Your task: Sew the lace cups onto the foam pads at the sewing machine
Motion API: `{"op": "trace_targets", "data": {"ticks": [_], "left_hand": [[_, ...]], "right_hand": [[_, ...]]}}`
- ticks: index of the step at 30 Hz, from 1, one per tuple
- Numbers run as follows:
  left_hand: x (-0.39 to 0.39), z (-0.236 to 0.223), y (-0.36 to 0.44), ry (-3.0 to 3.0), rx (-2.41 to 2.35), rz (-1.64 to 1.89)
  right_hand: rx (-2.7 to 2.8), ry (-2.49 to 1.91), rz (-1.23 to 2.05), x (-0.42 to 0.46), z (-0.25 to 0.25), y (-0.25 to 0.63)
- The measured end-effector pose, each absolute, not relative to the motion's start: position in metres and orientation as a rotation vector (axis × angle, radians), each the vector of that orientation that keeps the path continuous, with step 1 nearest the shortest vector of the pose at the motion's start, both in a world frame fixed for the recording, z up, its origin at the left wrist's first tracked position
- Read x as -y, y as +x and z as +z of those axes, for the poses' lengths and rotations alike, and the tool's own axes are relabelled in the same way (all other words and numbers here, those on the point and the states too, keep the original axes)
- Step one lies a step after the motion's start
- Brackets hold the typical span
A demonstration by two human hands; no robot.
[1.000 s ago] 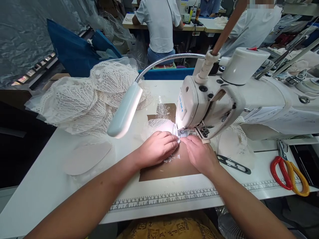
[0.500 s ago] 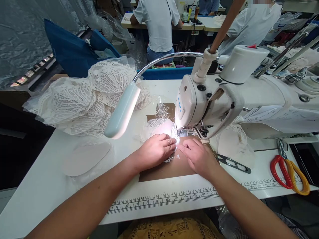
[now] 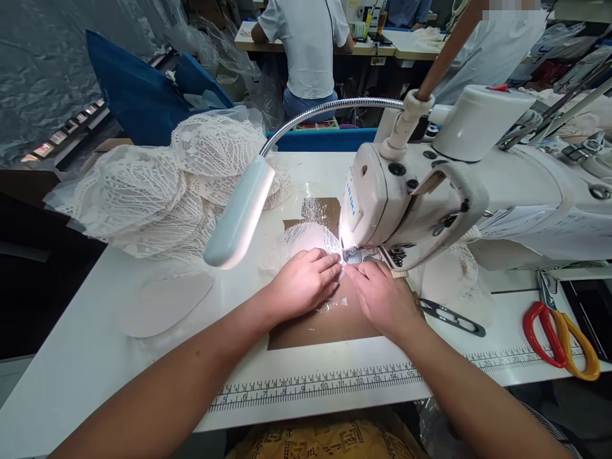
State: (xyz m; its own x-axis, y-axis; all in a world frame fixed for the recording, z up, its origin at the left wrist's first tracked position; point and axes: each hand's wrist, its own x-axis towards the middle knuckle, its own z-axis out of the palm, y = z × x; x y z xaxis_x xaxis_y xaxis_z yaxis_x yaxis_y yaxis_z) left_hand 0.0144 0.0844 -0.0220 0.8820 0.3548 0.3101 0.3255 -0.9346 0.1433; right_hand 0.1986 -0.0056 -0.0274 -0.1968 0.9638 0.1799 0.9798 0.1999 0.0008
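Note:
A white lace piece with a smooth pale inner panel (image 3: pixel 308 237) lies beneath the head of the white sewing machine (image 3: pixel 368 191), its edge at the lit needle area. My left hand (image 3: pixel 306 280) presses on the near side of this lace piece, fingers together and slightly curled, holding it to the bed. Just right of the needle, my right hand (image 3: pixel 382 290) has thumb and index finger closed at the lace edge. The fingertips of both hands almost meet there and partly hide the edge. Brown tape-covered sheet (image 3: pixel 325 328) lies under both hands.
White lace pieces (image 3: pixel 134 191) are heaped at left, with a pale oval pad (image 3: pixel 165 306) nearer. A lamp (image 3: pixel 239 217) hangs over the table. Right are thread snips (image 3: pixel 452 317), scissors (image 3: pixel 561 338) and another lace piece (image 3: pixel 449 280). A printed ruler (image 3: pixel 325 386) runs along the front edge. People sit beyond.
The lace piece has shifted slightly under the machine, and its near part is now more covered by my left hand. My right fingers have drawn closer to the needle. The view has turned slightly.

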Motion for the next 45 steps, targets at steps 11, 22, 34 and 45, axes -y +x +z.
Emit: {"op": "trace_targets", "data": {"ticks": [11,22,34,45], "left_hand": [[-0.090,-0.018,0.016,2.917,-0.800,0.413],[-0.091,-0.017,0.011,2.877,-0.983,0.441],[-0.086,0.008,-0.006,2.809,-1.219,0.351],[-0.059,0.055,-0.155,2.274,-2.212,-0.150]], "right_hand": [[2.238,-1.789,-0.099,0.005,-0.028,0.203],[2.205,-1.717,-0.033,0.006,-0.031,0.206],[2.231,-1.679,0.037,0.003,-0.025,0.206],[2.267,-1.727,0.049,0.008,-0.027,0.209]]}}
